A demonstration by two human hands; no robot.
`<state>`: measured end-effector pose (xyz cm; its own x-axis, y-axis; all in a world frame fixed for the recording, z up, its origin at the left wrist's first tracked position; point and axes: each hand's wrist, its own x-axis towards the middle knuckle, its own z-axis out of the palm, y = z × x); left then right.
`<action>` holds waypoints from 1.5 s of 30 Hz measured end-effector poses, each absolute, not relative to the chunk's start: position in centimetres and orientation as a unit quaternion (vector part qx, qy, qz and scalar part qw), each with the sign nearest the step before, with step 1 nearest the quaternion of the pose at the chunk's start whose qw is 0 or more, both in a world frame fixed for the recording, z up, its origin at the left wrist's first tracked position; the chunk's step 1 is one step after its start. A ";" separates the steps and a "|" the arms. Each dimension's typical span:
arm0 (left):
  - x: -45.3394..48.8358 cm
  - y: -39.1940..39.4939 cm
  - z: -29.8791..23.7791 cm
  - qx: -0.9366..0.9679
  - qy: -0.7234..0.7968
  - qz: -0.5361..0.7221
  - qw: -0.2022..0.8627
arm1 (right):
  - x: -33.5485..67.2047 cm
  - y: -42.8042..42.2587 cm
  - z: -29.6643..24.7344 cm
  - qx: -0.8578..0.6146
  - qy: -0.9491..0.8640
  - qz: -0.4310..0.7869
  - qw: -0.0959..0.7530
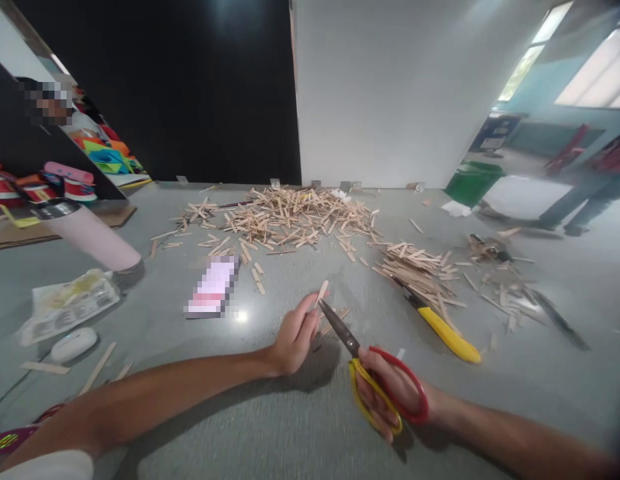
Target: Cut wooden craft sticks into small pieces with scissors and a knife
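Pinched in the fingers of my left hand (293,339) is a short wooden craft stick (323,291), its rounded end pointing up and away. My right hand (383,380) grips scissors (346,333) with one red and one yellow handle loop. The blade tips meet the stick just beside my left fingers; whether the blades are parted there I cannot tell. A few stick pieces (339,323) lie on the table behind the blades. To the right, a pile of cut sticks (415,267) lies by a yellow-handled tool (447,333) with a dark upper end.
A wide heap of stick pieces (300,217) spreads before the black and white panels. On the left are a phone (213,287), a pink tumbler (97,240), a plastic tray (70,303) and a white mouse (74,345). A blade (560,319) lies at right. One person sits beyond the left panel.
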<state>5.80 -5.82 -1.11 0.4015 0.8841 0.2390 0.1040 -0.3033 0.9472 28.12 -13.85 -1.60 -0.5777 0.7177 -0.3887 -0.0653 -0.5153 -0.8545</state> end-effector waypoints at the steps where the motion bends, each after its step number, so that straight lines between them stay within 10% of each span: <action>1: 5.9 -5.9 -1.1 0.693 0.355 0.415 0.470 | 28.3 -13.9 -1.6 -0.385 -0.424 0.781 0.250; 45: 5.4 -6.4 -0.7 0.688 0.341 0.426 0.477 | 28.4 -14.6 0.1 -0.393 -0.432 0.768 0.263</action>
